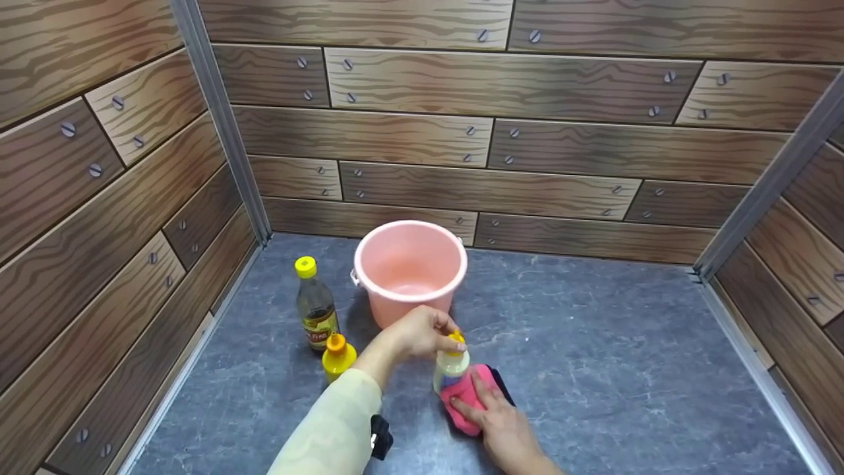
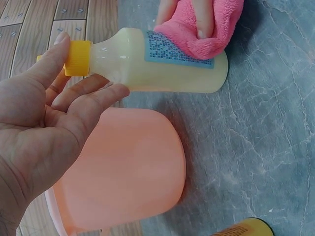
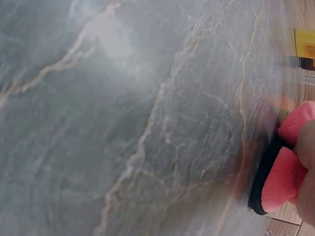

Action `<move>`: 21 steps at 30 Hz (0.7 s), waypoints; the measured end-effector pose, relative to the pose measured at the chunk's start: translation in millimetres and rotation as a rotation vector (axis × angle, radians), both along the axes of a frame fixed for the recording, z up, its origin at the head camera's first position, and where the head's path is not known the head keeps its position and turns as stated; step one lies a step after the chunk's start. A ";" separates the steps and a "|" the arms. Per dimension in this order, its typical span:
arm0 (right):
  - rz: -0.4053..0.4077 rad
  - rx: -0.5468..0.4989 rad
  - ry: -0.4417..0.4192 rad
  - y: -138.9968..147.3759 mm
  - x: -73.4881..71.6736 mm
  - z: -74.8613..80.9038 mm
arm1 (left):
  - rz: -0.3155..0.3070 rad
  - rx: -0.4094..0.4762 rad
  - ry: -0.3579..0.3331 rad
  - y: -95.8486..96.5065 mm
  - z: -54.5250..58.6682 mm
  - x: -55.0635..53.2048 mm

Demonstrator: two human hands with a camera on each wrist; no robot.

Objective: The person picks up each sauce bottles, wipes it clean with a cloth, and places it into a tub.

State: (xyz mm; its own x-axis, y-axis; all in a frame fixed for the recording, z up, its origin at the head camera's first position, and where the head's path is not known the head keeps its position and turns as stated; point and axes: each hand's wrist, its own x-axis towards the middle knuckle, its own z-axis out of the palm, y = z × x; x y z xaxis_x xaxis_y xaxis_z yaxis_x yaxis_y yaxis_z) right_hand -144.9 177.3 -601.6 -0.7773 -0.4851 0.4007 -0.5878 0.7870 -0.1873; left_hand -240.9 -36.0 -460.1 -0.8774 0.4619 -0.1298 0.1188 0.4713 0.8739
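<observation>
A pale yellow bottle with a blue label stands on the grey surface in front of the pink bucket. My left hand pinches its yellow cap between thumb and fingertips, the other fingers extending beside the bottle's neck in the left wrist view. With my right hand I hold a folded pink cloth against the lower side of the bottle, covering part of the label. A dark edge shows along the cloth in the right wrist view.
The pink bucket stands just behind the bottle. To the left are a dark sauce bottle with a yellow lid and a small yellow bottle with an orange top, close to my left forearm. Wood-patterned walls enclose the grey marbled surface.
</observation>
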 end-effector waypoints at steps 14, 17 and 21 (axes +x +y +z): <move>-0.041 0.091 -0.186 1.3 -4.2 12.0 | -0.006 -0.010 0.029 -1.6 -2.6 0.1; -0.051 0.104 -0.183 3.3 -4.6 13.4 | -0.006 -0.010 0.034 -2.0 -3.8 -0.3; -0.085 0.118 -0.200 6.9 -6.7 15.2 | -0.011 -0.005 0.041 -3.0 -4.5 -0.9</move>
State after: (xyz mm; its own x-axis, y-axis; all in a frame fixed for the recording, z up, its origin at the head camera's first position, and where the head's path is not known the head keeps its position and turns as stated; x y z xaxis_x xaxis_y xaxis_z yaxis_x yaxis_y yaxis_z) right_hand -151.5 184.2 -586.4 -0.8754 -0.4491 0.1790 -0.4792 0.8552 -0.1977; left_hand -241.7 -39.0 -464.5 -0.8771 0.4706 -0.0959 0.1597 0.4741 0.8659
